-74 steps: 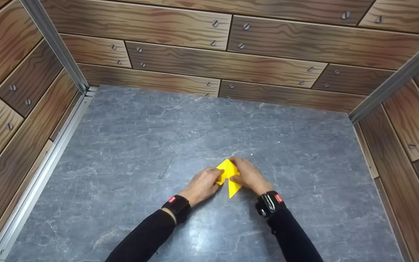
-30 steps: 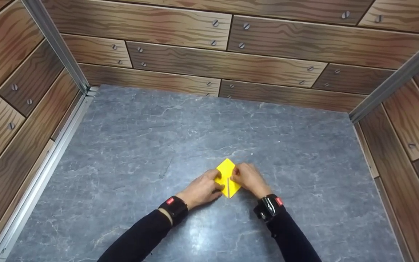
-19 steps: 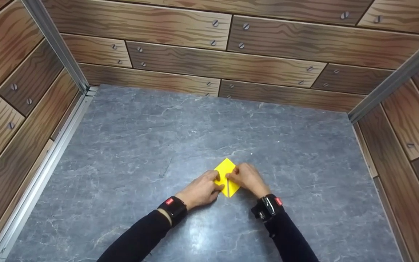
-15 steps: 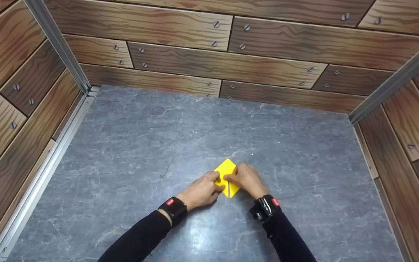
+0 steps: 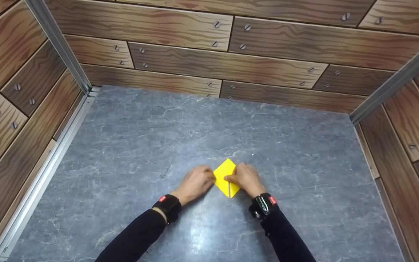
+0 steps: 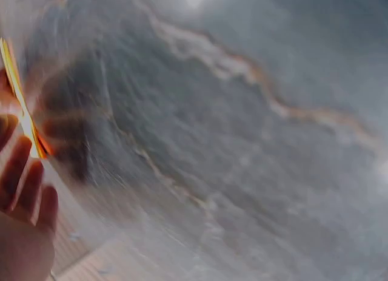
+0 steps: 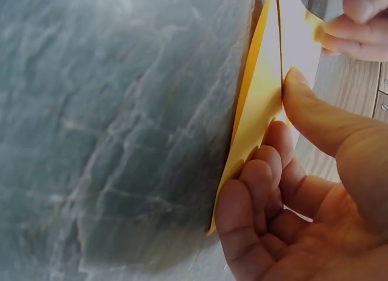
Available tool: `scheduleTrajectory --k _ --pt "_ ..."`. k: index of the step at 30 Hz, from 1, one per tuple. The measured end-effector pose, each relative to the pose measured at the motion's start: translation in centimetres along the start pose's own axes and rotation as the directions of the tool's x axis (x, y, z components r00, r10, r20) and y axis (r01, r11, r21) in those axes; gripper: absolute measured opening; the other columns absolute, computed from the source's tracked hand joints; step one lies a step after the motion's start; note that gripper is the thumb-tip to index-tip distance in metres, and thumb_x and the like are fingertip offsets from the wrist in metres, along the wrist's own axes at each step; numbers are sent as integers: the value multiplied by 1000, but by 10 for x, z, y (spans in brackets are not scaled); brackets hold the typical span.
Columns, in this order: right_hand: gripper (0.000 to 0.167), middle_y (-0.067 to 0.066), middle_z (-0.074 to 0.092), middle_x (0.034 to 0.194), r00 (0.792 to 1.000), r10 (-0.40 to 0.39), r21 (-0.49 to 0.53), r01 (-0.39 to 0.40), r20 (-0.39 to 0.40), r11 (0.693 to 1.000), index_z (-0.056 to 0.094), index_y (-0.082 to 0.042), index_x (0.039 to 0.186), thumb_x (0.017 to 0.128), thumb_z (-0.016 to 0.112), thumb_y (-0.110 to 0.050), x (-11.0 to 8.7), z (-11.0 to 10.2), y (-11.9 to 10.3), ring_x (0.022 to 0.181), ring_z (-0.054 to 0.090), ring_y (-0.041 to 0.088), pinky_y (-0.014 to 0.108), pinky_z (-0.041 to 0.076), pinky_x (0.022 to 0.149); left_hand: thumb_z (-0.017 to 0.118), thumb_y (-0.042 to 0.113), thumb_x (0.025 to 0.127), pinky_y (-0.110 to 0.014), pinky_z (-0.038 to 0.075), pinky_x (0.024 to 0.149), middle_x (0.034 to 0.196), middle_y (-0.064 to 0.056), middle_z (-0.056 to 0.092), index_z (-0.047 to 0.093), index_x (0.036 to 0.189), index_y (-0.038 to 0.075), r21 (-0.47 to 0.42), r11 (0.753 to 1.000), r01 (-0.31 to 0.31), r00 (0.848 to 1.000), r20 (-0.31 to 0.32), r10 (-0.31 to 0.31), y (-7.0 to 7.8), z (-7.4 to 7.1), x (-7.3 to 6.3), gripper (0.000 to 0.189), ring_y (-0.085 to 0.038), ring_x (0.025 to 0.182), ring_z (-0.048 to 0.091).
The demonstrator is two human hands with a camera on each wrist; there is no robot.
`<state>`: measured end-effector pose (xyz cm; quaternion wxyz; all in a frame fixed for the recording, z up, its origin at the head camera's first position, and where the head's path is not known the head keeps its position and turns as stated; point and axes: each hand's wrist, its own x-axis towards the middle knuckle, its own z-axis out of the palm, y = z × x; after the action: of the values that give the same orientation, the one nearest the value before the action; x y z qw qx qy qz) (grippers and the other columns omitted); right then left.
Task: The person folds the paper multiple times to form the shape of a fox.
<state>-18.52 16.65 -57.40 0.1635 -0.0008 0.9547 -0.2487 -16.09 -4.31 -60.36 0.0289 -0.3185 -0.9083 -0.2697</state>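
A folded yellow paper (image 5: 227, 166) lies as a diamond on the grey marbled surface, a thin gap running up the middle of its lower half. My right hand (image 5: 248, 180) holds its right side, with the thumb pressing on top near the centre line and the other fingers curled at the edge. In the right wrist view the paper (image 7: 260, 105) stands out close to that thumb. At the paper's left corner is my left hand (image 5: 196, 182), its fingertips right at the edge. The left wrist view shows the paper (image 6: 16, 84) edge-on beside fairly straight, relaxed fingers.
The marbled surface (image 5: 151, 138) spreads around both hands. Behind it rises a wood-patterned wall (image 5: 180, 31), with similar panels at both sides. Metal rails (image 5: 55, 43) mark the corners, and a pale strip (image 5: 46, 163) follows the left edge.
The paper's left lower flap, raised earlier, now lies down to complete the diamond. My left hand has drawn back from the paper's face to its left corner; the right thumb has shifted slightly inward.
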Motion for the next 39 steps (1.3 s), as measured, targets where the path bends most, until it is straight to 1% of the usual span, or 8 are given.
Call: scheduleTrajectory --k 2,4,7,11,14,20,31,39 --pt "32 1 60 66 1000 -3 -8 3 1 1000 66 -9 68 85 85 -27 1 -1 0 56 51 13 22 38 48 75 15 95 -41 52 92 104 -5 69 79 100 9 -49 993 109 993 -37 -110 -4 -1 3 9 -24 99 64" --pt "32 1 60 66 1000 -7 -13 7 1 1000 66 -9 68 85 85 -28 1 -1 1 56 51 13 22 38 48 77 15 93 -46 49 96 105 -4 67 78 96 9 -100 973 206 975 -59 -212 -7 -2 6 7 -26 103 62" --pt "31 2 61 67 1000 -6 -14 6 -5 1000 66 -9 69 85 85 -28 1 -1 0 58 53 14 22 39 49 79 17 92 -52 44 99 108 -6 65 78 89 10 -131 954 268 955 -96 -282 -10 -2 10 7 -30 108 60" --pt "30 3 61 69 1000 -2 -7 2 0 1000 67 -7 72 85 85 -28 1 -1 0 60 55 15 23 41 50 82 18 89 -56 37 109 116 -9 65 79 85 10 -145 944 297 943 -113 -314 -14 -2 12 9 -32 116 59" --pt "30 3 61 70 1000 1 -3 -1 8 1000 68 -7 73 85 85 -28 1 0 0 61 55 16 24 42 51 83 19 87 -58 29 116 123 -10 65 80 86 11 -153 935 319 936 -102 -336 -16 0 13 8 -33 122 57" --pt "32 2 59 67 1000 -4 -8 5 6 1000 65 -8 70 85 85 -28 1 -1 0 58 51 14 23 39 50 84 20 85 -63 21 119 132 -10 61 80 84 15 -156 921 356 925 -83 -371 -18 2 16 7 -34 130 52" --pt "34 0 55 65 999 0 -41 2 42 999 65 -9 66 86 85 -29 1 -4 -1 57 49 14 23 36 48 87 20 82 -64 19 119 136 -11 58 77 77 16 -196 911 363 915 -107 -388 -20 5 19 12 -34 134 49" --pt "32 2 59 68 998 -2 -50 5 59 999 67 -9 70 86 84 -30 4 -5 -2 60 53 15 24 39 50 87 20 81 -65 18 118 137 -12 58 77 76 16 -212 906 367 908 -131 -398 -19 6 22 12 -37 134 47"
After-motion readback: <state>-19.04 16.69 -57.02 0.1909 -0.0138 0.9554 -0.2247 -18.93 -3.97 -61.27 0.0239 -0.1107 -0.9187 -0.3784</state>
